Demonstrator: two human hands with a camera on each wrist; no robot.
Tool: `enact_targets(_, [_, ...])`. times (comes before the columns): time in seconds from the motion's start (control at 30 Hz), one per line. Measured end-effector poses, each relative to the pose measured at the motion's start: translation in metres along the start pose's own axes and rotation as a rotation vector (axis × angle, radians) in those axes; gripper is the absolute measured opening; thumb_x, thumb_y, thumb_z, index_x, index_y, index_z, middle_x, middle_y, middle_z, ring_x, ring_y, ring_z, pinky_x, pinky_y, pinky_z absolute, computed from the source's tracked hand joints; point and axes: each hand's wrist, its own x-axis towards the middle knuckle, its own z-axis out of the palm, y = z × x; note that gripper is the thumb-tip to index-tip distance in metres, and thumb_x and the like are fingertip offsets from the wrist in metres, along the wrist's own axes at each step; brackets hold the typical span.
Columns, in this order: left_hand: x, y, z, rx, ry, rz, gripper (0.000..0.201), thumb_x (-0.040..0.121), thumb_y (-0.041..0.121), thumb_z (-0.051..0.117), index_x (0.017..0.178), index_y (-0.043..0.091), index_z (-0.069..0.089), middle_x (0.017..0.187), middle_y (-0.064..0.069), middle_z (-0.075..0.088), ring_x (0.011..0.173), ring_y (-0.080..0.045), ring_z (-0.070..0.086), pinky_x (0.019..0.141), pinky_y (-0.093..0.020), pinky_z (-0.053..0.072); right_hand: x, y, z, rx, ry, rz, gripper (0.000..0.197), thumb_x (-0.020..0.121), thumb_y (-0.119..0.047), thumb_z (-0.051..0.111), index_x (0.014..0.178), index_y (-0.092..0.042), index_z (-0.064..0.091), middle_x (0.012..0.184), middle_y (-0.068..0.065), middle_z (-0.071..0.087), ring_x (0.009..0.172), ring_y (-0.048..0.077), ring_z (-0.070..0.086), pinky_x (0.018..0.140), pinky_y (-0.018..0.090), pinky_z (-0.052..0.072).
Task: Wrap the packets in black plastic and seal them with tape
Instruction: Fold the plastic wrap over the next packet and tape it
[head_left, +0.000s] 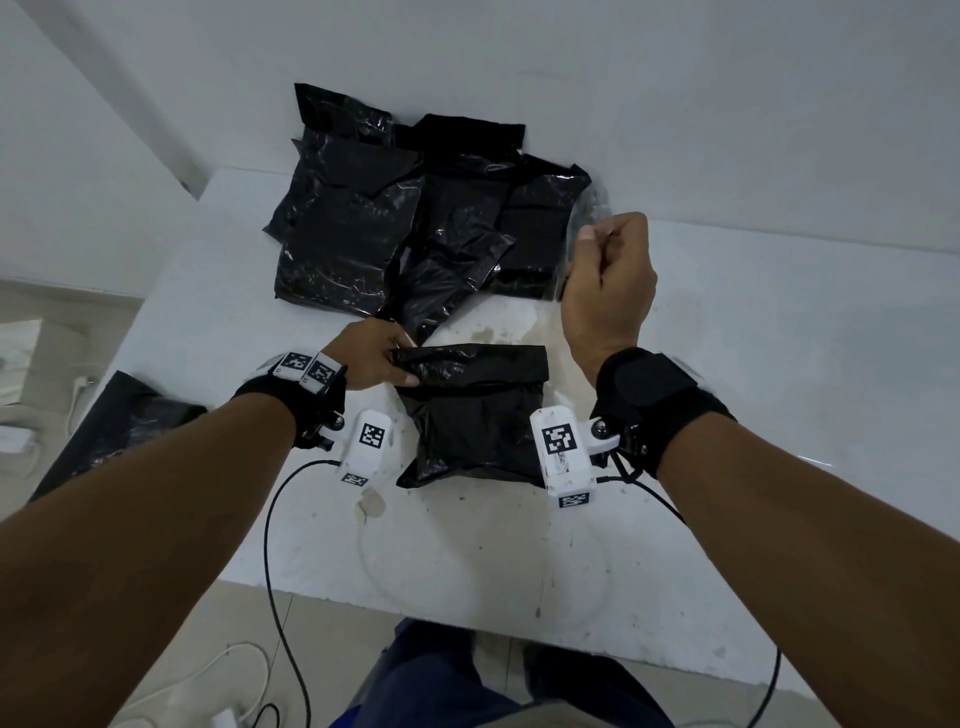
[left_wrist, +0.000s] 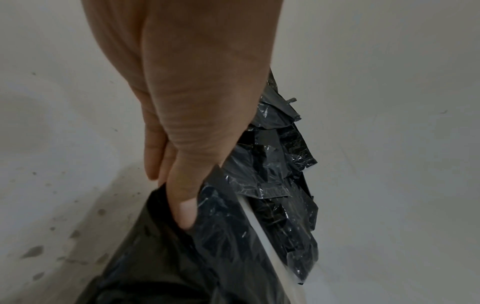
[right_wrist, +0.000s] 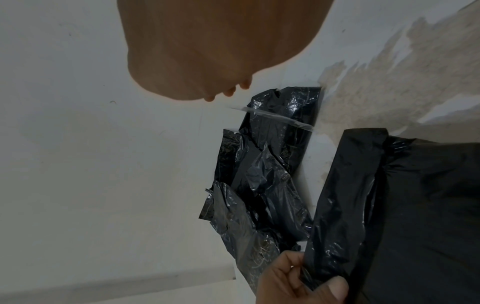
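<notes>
Head view: bare forearms (head_left: 156, 519) reaching out from the bottom edge, black wrist straps with white marker-coded camera blocks (head_left: 370, 441) on both. Beyond them, flat on the stained white surface (head_left: 467, 561), a packet wrapped in crinkled black plastic (head_left: 472, 421), its far end folded over into a roll. Left hand (head_left: 371, 358) at the packet's far left corner, thumb and fingers pinching the rolled fold. Right hand (head_left: 610, 280) raised above the surface to the right of the packet, fingers clenched around a strip of clear tape (head_left: 584, 228) that curves up past the knuckles. Further back, a heap of glossy black wrapped packets (head_left: 415, 208) lying against the white wall (head_left: 675, 78). Off the surface's left edge, lower down, a loose sheet of black plastic (head_left: 119, 415).

Left wrist view: palm and fingers (left_wrist: 182, 195) curled down onto the black fold (left_wrist: 207, 236), thumb pressed on top. A clear tape strip (left_wrist: 262, 236) running along the packet edge, the glossy heap (left_wrist: 280, 164) just behind.

Right wrist view: heel of the closed right hand (right_wrist: 207, 51) overhead, fingertips barely showing. Below it a strip of clear tape (right_wrist: 275, 117) crossing in front of the heap (right_wrist: 259, 185). At right, the rolled end of the wrapped packet (right_wrist: 363, 195), gripped at the bottom by the left hand (right_wrist: 298, 283).
</notes>
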Motion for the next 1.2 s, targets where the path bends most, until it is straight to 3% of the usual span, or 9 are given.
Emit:
enact_targets(0.1, [-0.005, 0.010, -0.001, 0.026, 0.104, -0.034, 0.061, 0.071, 0.044, 0.086, 0.117, 0.018, 0.056, 0.106, 0.002, 0.061, 0.098, -0.016, 0.059, 0.085, -0.028, 0.045, 0.000, 0.002, -0.002, -0.016, -0.013, -0.014, 0.012, 0.094, -0.020, 0.050, 0.086, -0.018, 0.043, 0.056, -0.009, 0.042, 0.049, 0.011, 0.039, 0.053, 0.027, 0.036])
enact_targets(0.2, [-0.012, 0.036, -0.015, -0.011, 0.320, 0.029, 0.036, 0.085, 0.041, 0.074, 0.102, 0.012, 0.061, 0.092, 0.000, 0.065, 0.091, -0.019, 0.064, 0.083, -0.031, 0.049, 0.002, 0.001, -0.003, -0.031, -0.019, -0.021, 0.013, 0.094, -0.020, 0.052, 0.084, -0.019, 0.044, 0.055, -0.011, 0.041, 0.048, 0.007, 0.038, 0.052, 0.021, 0.034])
enact_targets(0.3, [-0.029, 0.093, -0.033, -0.338, 0.226, 0.128, 0.033, 0.097, 0.038, 0.059, 0.083, 0.010, 0.066, 0.084, -0.007, 0.074, 0.083, -0.025, 0.072, 0.086, -0.043, 0.059, 0.005, -0.003, -0.002, -0.056, -0.021, -0.043, 0.012, 0.092, -0.019, 0.054, 0.083, -0.019, 0.047, 0.056, -0.012, 0.044, 0.049, 0.004, 0.042, 0.052, 0.013, 0.031])
enact_targets(0.47, [-0.050, 0.171, -0.053, -0.661, 0.111, 0.134, 0.059, 0.096, 0.058, 0.049, 0.109, 0.004, 0.069, 0.101, -0.009, 0.075, 0.091, -0.017, 0.074, 0.088, -0.033, 0.058, 0.006, -0.019, 0.004, -0.115, -0.046, -0.131, 0.011, 0.092, -0.019, 0.055, 0.083, -0.017, 0.050, 0.061, -0.011, 0.047, 0.052, 0.008, 0.042, 0.052, 0.010, 0.027])
enact_targets(0.6, [-0.055, 0.202, -0.063, -0.676, 0.173, 0.126, 0.063, 0.088, 0.064, 0.057, 0.102, 0.005, 0.072, 0.094, -0.008, 0.076, 0.087, -0.015, 0.074, 0.088, -0.034, 0.059, 0.009, -0.029, 0.006, -0.168, -0.087, -0.189, 0.012, 0.093, -0.022, 0.056, 0.085, -0.013, 0.055, 0.066, -0.006, 0.057, 0.058, 0.013, 0.049, 0.055, 0.023, 0.032])
enact_targets(0.8, [-0.052, 0.218, -0.069, -0.568, 0.330, 0.148, 0.053, 0.085, 0.043, 0.071, 0.090, -0.010, 0.071, 0.088, -0.019, 0.074, 0.083, -0.028, 0.074, 0.079, -0.043, 0.061, 0.009, -0.037, 0.009, -0.179, -0.124, -0.320, 0.016, 0.093, -0.025, 0.056, 0.087, -0.010, 0.058, 0.066, -0.003, 0.059, 0.057, 0.017, 0.052, 0.052, 0.031, 0.039])
enact_targets(0.93, [-0.046, 0.213, -0.071, -0.374, 0.447, 0.099, 0.021, 0.080, 0.023, 0.065, 0.074, 0.005, 0.075, 0.068, -0.007, 0.073, 0.072, -0.024, 0.073, 0.073, -0.045, 0.062, 0.009, -0.036, 0.008, -0.161, -0.210, -0.370, 0.019, 0.094, -0.030, 0.060, 0.092, -0.011, 0.061, 0.063, -0.004, 0.055, 0.056, 0.017, 0.052, 0.050, 0.035, 0.042])
enact_targets(1.03, [-0.045, 0.203, -0.074, -0.237, 0.521, 0.111, 0.024, 0.076, 0.029, 0.055, 0.073, 0.012, 0.071, 0.067, -0.001, 0.072, 0.070, -0.023, 0.072, 0.073, -0.043, 0.061, 0.007, -0.034, 0.005, -0.123, -0.327, -0.414, 0.027, 0.089, -0.039, 0.063, 0.098, -0.013, 0.062, 0.061, -0.005, 0.054, 0.055, 0.014, 0.051, 0.050, 0.033, 0.042])
enact_targets(1.2, [-0.053, 0.196, -0.087, -0.152, 0.408, 0.252, 0.016, 0.095, 0.017, 0.054, 0.091, 0.004, 0.063, 0.070, -0.001, 0.073, 0.058, -0.019, 0.071, 0.062, -0.034, 0.061, 0.013, -0.020, -0.003, 0.080, -0.223, -0.165, 0.035, 0.091, -0.047, 0.056, 0.102, -0.014, 0.058, 0.074, -0.006, 0.057, 0.066, 0.012, 0.055, 0.061, 0.031, 0.047])
